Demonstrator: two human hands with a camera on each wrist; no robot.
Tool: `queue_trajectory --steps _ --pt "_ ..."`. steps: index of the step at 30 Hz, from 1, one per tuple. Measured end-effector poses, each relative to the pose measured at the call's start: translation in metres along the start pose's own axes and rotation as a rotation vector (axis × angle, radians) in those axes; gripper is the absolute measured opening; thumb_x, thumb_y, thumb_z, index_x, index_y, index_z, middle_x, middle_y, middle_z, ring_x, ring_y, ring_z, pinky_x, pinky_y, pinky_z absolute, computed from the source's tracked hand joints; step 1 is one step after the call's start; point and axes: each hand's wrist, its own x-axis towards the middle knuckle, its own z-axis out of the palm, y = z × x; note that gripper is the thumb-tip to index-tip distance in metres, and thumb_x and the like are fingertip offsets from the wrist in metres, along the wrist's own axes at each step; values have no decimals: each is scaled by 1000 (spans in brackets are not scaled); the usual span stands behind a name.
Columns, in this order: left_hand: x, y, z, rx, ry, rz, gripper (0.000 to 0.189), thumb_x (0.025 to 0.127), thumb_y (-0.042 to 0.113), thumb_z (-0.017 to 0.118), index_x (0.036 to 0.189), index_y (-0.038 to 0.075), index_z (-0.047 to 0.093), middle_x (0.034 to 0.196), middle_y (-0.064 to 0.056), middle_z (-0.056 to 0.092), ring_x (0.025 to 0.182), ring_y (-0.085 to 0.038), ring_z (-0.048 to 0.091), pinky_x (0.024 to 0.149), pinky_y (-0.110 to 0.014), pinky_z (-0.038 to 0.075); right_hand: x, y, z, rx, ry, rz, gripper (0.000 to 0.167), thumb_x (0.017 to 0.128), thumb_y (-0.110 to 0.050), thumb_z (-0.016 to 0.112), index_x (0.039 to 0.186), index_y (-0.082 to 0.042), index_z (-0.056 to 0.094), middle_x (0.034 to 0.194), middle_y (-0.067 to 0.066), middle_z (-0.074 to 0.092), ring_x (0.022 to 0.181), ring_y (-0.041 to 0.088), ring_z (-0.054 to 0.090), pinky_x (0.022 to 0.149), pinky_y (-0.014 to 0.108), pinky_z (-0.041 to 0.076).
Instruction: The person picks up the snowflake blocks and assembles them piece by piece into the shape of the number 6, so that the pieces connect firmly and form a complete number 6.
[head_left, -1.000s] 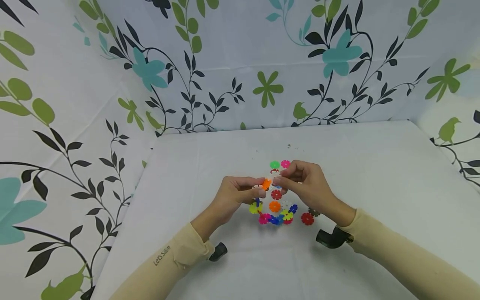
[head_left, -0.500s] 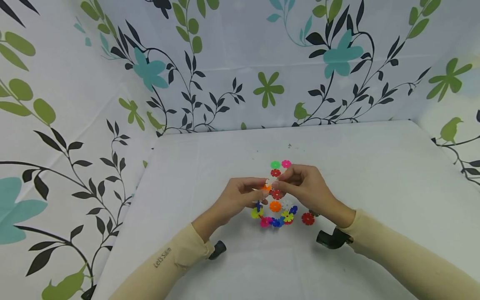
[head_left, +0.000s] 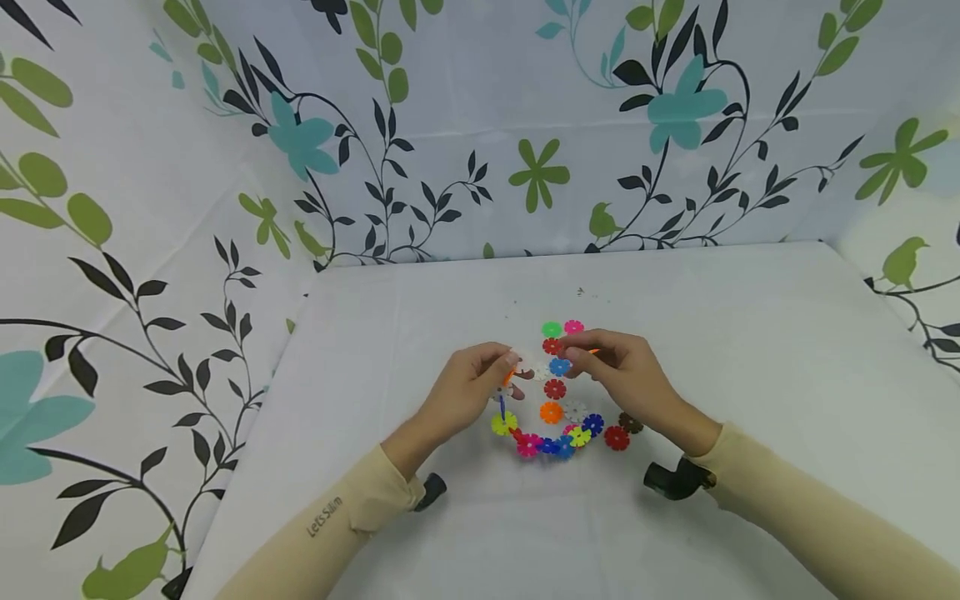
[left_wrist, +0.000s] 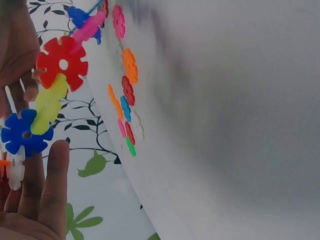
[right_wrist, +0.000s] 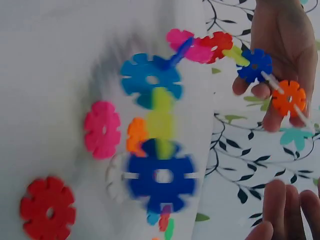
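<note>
One white table, leaf-print backdrop; left grip pinching disc chain, right grip apart

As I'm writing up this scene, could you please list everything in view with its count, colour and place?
Chain: one, multicoloured, in the left hand
Loose discs: at least three red, two orange, two pink, two white, one green, one blue, one brown, on the table
Table: one, white, underneath
Backdrop: one, floral on white, behind the table
Specks: several, dark, on the table
Devices: two, black, at the wrists
Sleeves: two, beige, on both arms
Left hand: one, bare, at the chain
Right hand: one, bare, above the table
</note>
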Motion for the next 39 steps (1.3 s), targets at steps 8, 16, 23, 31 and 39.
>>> queue_trajectory --steps 8,16,23,31,39 --pt "2 -3 -8 -118 53 -30 29 109 29 49 122 6 59 113 -3 74 88 -20 75 95 -38 54 -4 27 -24 -57 172 68 37 105 -31 57 133 -9 65 118 9 69 101 19 65 84 24 51" --pt "4 -7 -12 -185 102 -59 27 109 30 48 121 7 57 113 -3 74 90 -22 75 84 -34 58 -10 52 -47 -91 242 172 44 106 -36 53 140 -8 60 126 16 65 106 21 58 85 23 50" --pt "4 -8 -13 -245 149 -78 24 108 27 49 119 7 59 112 -4 75 91 -22 75 77 -35 60 -14 67 -63 -154 207 287 49 104 -40 56 139 -6 60 133 15 62 111 26 58 87 29 49" --pt "4 -9 -14 -301 168 -96 25 108 27 48 119 8 59 113 -6 75 91 -24 75 74 -33 59 -18 83 -75 -268 -26 390 43 101 -36 64 132 -7 66 129 17 64 108 32 62 80 34 50" --pt "5 -10 -15 -313 170 -97 25 109 28 45 119 8 58 113 -5 75 93 -24 75 74 -34 58 -18 86 -81 -366 -188 362 36 92 -30 75 121 -8 73 114 10 71 98 28 62 77 34 53"
